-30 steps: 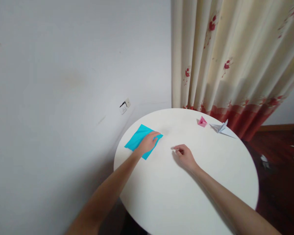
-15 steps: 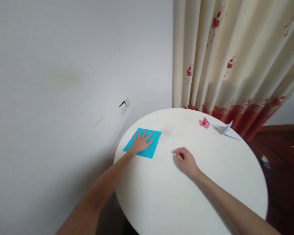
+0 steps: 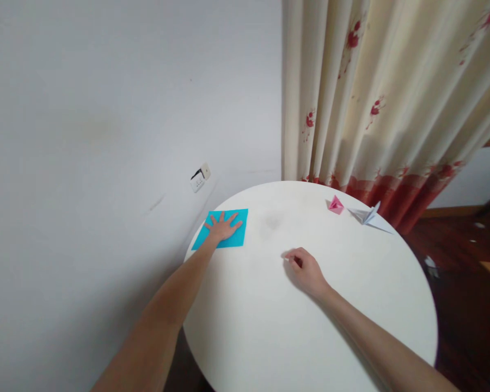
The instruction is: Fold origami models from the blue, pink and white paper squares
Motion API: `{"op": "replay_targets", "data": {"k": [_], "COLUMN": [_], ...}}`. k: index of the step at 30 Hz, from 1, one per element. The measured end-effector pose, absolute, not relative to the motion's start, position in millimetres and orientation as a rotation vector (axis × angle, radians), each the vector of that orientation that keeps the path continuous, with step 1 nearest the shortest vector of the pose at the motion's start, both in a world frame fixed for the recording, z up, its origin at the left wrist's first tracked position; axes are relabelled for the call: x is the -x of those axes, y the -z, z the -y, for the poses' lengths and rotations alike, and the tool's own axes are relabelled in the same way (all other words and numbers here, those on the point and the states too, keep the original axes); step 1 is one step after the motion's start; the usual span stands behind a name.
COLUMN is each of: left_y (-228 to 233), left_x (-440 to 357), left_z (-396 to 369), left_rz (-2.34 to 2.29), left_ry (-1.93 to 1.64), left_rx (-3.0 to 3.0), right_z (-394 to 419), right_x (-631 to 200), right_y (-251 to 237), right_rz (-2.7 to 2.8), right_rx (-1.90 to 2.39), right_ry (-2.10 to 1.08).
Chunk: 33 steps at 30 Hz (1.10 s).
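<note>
Pressing flat with fingers spread, the left hand (image 3: pixel 223 227) rests palm-down on the blue paper square (image 3: pixel 237 238), which lies unfolded at the left edge of the round white table (image 3: pixel 269 326). The right hand (image 3: pixel 306 268), loosely curled and seemingly holding nothing, rests on the tabletop near the centre, well apart from the sheet. At the far right rim sit a pink folded figure (image 3: pixel 335 205) and, just beside it, a white paper crane (image 3: pixel 367 216). No crease shows in the blue sheet, so its folding is judged not begun. Compared with a second ago, the sheet has slid leftward towards the rim and now lies squarer
</note>
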<state>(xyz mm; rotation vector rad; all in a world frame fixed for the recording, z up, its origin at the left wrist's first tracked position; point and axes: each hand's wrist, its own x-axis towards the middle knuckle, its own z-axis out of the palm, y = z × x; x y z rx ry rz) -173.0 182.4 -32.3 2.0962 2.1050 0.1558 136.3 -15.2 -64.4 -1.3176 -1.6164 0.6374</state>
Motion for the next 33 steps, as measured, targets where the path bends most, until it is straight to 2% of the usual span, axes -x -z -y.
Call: {"op": "replay_targets", "data": {"k": [10, 12, 14, 16, 18, 21, 24, 28, 33], "left_y": [7, -8, -23, -32, -33, -22, -8, 6, 29], "left_x": [169, 167, 158, 140, 111, 58, 12, -12, 3], "left_z": [-175, -169, -154, -130, -97, -48, -16, -8, -30], "left_rz": [-2.078, -2.058, -2.01, -1.86, -1.644, -1.242, -1.007, -1.064, -1.112], "left_ry": [-0.222, -0.409, -0.749, -1.098, -1.245, -1.113, -0.969, -0.921, -0.943], "left_rx": [-2.188, -2.27, -2.338, -2.353, -2.37, -2.357, -2.274, -2.233, -2.035], "right_z": [5, -8, -27, -49, -73, -101, -117, -121, -116], "right_x": [-153, -173, -199, -226, -250, -275, -288, -297, -289], "right_y": [56, 52, 46, 39, 34, 32, 35, 41, 42], "right_rz": [1.349, 1.304, 1.262, 1.236, 1.215, 1.15, 1.19, 1.278, 1.405], "right_rx": [1.281, 1.326, 1.423, 1.525, 1.605, 1.831, 1.876, 1.858, 1.746], "right_ry": [-0.659, -0.549, -0.394, -0.231, -0.13, -0.094, -0.123, -0.139, -0.12]}}
